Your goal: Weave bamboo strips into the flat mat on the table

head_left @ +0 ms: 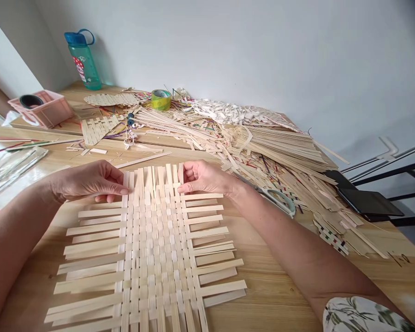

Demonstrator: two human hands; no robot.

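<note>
At the far left, a pink plastic basket holds a dark roll, and a teal bottle with a blue cap stands near it against the wall. The person's left hand has thumb and fingers closed on the top left corner of a flat mat of woven wood strips; beyond that hand lies a smaller triangular woven piece. The mat lies in the middle foreground over the wooden table, its loose strip ends sticking out on both sides and along the top. A yellow-green tape roll sits behind it. The person's right hand pinches the outermost strip at the mat's top right corner between thumb and fingers. Past the right wrist lie scissors, partly hidden by the arm, then a fanned bundle of pale strips and, at the edge, a black tablet-like device.
</note>
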